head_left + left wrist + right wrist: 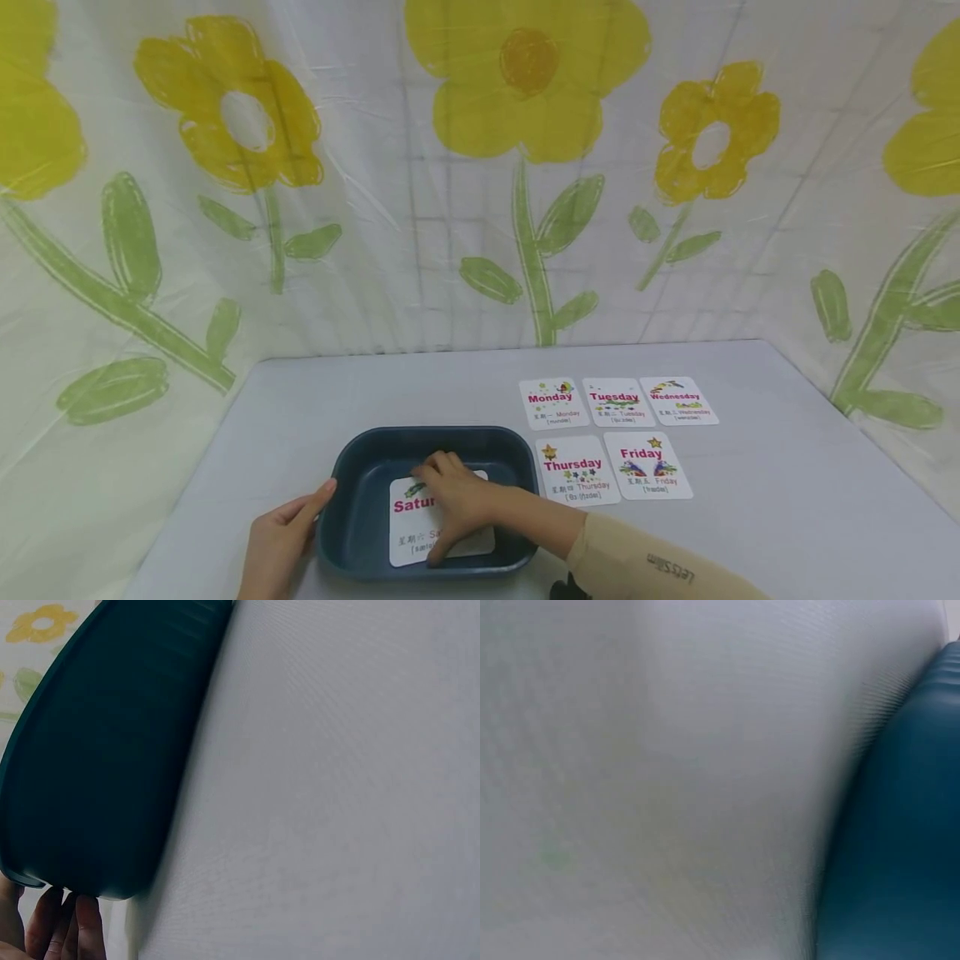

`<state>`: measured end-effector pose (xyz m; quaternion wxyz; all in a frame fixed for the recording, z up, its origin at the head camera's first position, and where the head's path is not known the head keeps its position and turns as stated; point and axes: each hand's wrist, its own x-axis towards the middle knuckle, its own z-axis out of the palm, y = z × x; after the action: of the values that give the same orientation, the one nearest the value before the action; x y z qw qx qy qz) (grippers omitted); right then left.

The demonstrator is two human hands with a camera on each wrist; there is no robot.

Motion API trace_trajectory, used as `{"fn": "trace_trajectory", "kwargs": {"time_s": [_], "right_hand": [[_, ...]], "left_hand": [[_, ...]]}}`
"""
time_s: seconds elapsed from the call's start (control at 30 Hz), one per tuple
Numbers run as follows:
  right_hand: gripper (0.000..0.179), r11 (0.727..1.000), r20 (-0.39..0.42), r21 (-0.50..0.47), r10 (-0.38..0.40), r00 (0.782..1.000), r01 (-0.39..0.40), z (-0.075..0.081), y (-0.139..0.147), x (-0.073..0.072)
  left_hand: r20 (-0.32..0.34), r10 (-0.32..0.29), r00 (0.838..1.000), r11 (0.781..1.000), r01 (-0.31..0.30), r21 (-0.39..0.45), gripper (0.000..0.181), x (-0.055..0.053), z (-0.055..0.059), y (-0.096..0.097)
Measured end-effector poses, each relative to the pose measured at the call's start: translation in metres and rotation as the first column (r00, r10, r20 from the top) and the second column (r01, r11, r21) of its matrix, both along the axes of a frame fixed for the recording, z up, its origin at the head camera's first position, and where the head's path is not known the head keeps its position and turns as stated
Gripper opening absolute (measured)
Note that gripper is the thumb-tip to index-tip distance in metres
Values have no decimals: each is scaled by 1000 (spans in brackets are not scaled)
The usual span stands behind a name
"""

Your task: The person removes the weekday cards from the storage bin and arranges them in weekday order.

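A dark teal plastic basin [367, 500] stands near the front of the table. My left hand [281, 533] holds its left end, thumb at the rim; in the left wrist view the fingers [90, 926] press against the outside of the basin wall [112, 757]. Inside the basin lies a white Saturday card [411, 523]. Over it, my right hand [461, 504] spans the card, fingertips at the top edge and thumb at the bottom edge, hiding part of the printed word. The right wrist view has only the basin's outer side [900, 855], not the hand.
To the right of the basin, cards lie face up in two rows: Monday [555, 404], Tuesday [618, 402] and Wednesday [678, 401] behind, Thursday [577, 471] and Friday [648, 465] in front. A curtain [367, 250] with painted yellow flowers hangs behind the white table [787, 500].
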<state>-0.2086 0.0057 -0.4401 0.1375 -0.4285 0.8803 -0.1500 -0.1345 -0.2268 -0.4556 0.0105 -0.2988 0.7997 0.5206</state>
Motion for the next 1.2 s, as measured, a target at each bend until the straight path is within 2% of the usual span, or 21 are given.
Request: {"fn": "trace_trajectory", "kwargs": {"time_s": [0.27,0.5,0.73,0.93,1.2], "right_hand": [[98,1000,-15,23,-13,1000,13,5,-1,0],[98,997,-76,62,52,996,-48,11,1,0],[99,992,-161,92,99,982,-85,28,5,-2],[99,991,-166,121,79,983,-59,38,11,-3],[98,991,-151,121,76,986,-57,46,21,-4]], "left_hand": [[4,-18,1000,1000,18,-2,99,-1,0,1],[-9,-5,1000,1000,5,-1,97,-2,0,1],[-14,16,1000,1000,-16,-4,92,-3,0,1],[-32,60,998,997,-62,-45,90,1,1,4],[-64,75,995,995,-79,-62,87,1,-1,6]]}}
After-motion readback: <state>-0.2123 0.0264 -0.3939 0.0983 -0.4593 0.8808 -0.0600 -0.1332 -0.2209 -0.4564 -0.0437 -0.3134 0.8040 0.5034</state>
